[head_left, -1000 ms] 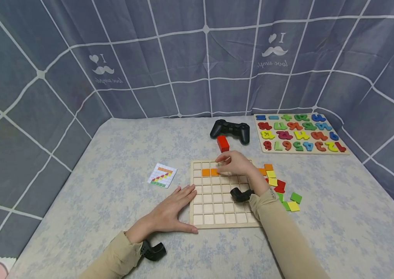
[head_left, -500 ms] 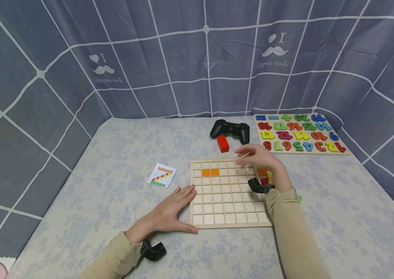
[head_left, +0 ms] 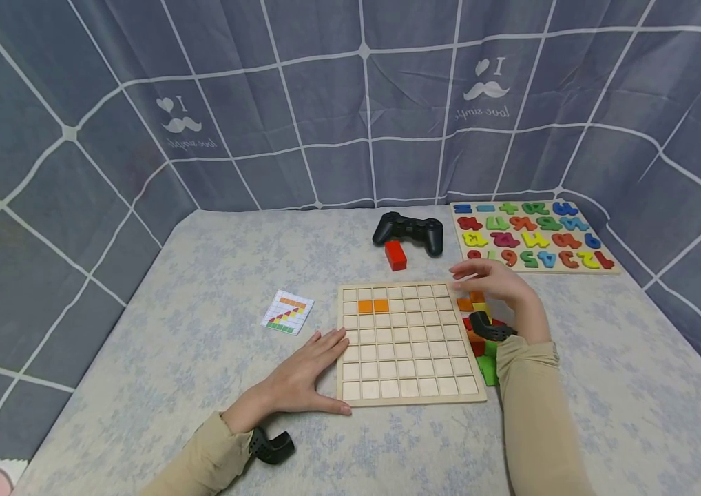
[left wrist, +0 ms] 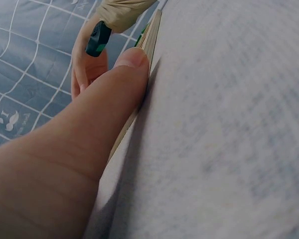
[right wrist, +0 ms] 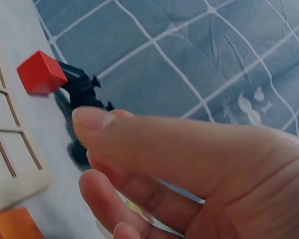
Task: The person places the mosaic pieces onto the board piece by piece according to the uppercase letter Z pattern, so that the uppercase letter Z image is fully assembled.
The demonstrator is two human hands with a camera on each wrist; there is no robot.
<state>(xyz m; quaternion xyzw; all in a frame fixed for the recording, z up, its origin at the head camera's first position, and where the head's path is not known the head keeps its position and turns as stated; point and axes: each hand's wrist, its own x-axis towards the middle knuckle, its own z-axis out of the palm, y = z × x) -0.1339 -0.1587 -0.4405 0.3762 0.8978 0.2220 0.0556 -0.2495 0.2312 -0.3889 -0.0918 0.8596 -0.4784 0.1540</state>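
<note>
A wooden grid board [head_left: 409, 352] lies in the middle of the table, with two orange square tiles [head_left: 373, 306] side by side in its second row from the back. My left hand [head_left: 301, 377] rests flat at the board's left edge, fingers spread and thumb by the near corner. Above the board's far right corner hovers my right hand [head_left: 502, 289], fingers loosely bent with nothing visible between them. Under and beside it lie loose orange, yellow, red and green tiles [head_left: 488, 370], partly hidden by the hand and wrist.
Left of the board lies a small printed pattern card [head_left: 288, 312]. Behind the board are a red block [head_left: 396, 255] and a black game controller [head_left: 409, 233]. A colourful number puzzle board [head_left: 536, 238] lies at the back right. A grid-patterned curtain [head_left: 326, 103] encloses the table.
My right hand has moved right, from over the orange tiles on the board to the loose tiles beside it. The left hand has stayed in place.
</note>
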